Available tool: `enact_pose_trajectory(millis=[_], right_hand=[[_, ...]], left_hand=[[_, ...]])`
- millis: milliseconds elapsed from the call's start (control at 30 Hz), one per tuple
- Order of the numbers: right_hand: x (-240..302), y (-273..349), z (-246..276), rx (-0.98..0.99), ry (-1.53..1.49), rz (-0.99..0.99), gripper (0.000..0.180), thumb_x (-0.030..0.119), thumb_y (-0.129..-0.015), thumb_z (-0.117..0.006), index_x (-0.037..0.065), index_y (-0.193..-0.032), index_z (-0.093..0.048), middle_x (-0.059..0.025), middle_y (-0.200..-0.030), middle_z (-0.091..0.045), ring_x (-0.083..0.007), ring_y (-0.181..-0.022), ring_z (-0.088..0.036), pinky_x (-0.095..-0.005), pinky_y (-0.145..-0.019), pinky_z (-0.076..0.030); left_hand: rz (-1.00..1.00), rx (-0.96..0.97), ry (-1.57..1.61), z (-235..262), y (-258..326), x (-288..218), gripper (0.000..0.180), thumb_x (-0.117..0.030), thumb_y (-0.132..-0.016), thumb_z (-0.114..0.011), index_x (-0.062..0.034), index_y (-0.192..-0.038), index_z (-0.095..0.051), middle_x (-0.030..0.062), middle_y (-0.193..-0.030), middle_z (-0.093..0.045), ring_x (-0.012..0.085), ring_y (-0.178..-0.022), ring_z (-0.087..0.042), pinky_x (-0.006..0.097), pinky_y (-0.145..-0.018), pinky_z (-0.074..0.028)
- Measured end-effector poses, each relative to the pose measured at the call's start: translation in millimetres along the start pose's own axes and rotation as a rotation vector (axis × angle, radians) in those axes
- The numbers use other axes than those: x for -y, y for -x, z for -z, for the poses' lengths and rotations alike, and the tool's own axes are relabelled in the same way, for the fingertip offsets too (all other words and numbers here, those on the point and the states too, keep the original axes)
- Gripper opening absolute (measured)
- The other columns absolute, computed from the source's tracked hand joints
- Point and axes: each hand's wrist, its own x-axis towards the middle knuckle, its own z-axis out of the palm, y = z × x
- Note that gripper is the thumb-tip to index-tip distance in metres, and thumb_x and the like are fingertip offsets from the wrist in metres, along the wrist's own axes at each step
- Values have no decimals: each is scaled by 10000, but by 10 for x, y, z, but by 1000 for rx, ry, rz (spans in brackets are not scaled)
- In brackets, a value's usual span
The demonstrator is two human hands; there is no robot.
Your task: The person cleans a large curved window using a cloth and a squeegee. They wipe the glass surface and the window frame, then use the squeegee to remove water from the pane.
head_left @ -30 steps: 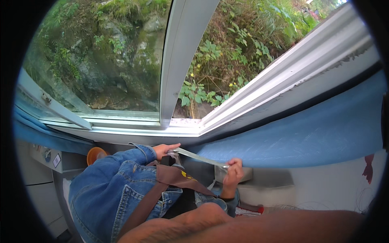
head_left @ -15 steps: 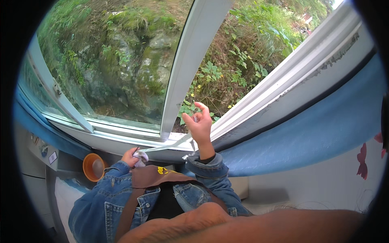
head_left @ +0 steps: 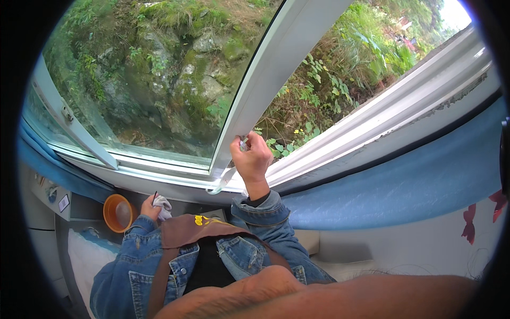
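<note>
My right hand (head_left: 252, 159) is closed in a pinch at the upright frame (head_left: 264, 85) of the sliding window. Between its thumb and fingers shows a bit of something pale and shiny. A whitish, half-clear strip (head_left: 224, 181) hangs below that hand, its lower end curling over the sill; it looks like the same piece, though the fingers hide the join. Lower left, my left hand (head_left: 150, 207) grips a crumpled whitish cloth (head_left: 163, 208). A thin dark stick-like thing (head_left: 155, 196) pokes up from its fingers, too small to make out.
An orange bucket (head_left: 112, 213) stands left of my left hand, near a pale cabinet (head_left: 45, 194). Blue curtains (head_left: 393, 186) hang on both sides below the window. White sill tracks (head_left: 366, 117) run up to the right. Outside is a mossy, rocky slope (head_left: 186, 80).
My right hand has moved left to the window frame, and its fingers have closed. The strip, earlier stretched toward my left hand, now dangles loose at that end. My left hand has drawn away lower left.
</note>
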Motion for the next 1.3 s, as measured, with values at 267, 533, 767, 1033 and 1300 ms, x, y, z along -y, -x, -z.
enact_pose_trajectory(millis=[267, 533, 767, 1033, 1300], right_hand=[[-10, 45, -49, -41, 52, 25, 120, 79, -685, -686, 51, -782, -622, -82, -624, -583, -224, -521, -573, -321, -498, -456], [-66, 32, -35, -78, 160, 163, 122, 67, -712, -645, 55, -832, -622, -90, -658, -596, -274, -534, -585, -357, -486, -466], [6, 34, 5, 12, 93, 36, 145, 100, -705, -672, 47, -835, -639, -84, -638, -601, -237, -546, -599, -336, -502, -471], [-45, 40, -42, -35, 73, 37, 135, 86, -685, -692, 26, -790, -632, -86, -623, -597, -223, -530, -593, -320, -502, -469], [-154, 54, -83, -101, 107, 124, 93, 82, -697, -669, 46, -776, -635, -88, -662, -618, -244, -523, -595, -336, -478, -465]], left_hand=[[-25, 114, -51, -73, -193, 62, 488, 47, -688, -551, 27, -1175, -569, 112, -1030, -641, 187, -954, -617, 316, -840, -490], [-26, 206, -77, -117, -194, -221, 422, 35, -704, -550, 17, -1122, -606, 114, -977, -662, 175, -912, -626, 319, -811, -501], [-24, 181, -114, -9, -110, -343, 374, 39, -717, -549, 22, -1084, -622, 126, -957, -669, 183, -885, -636, 319, -787, -508], [-28, 169, -158, 5, -148, -301, 358, 22, -720, -559, 17, -1072, -626, 119, -932, -672, 182, -863, -638, 321, -753, -512], [9, 209, -67, -53, -204, -257, 363, 16, -713, -559, 15, -1068, -637, 121, -908, -676, 176, -849, -639, 322, -744, -515]])
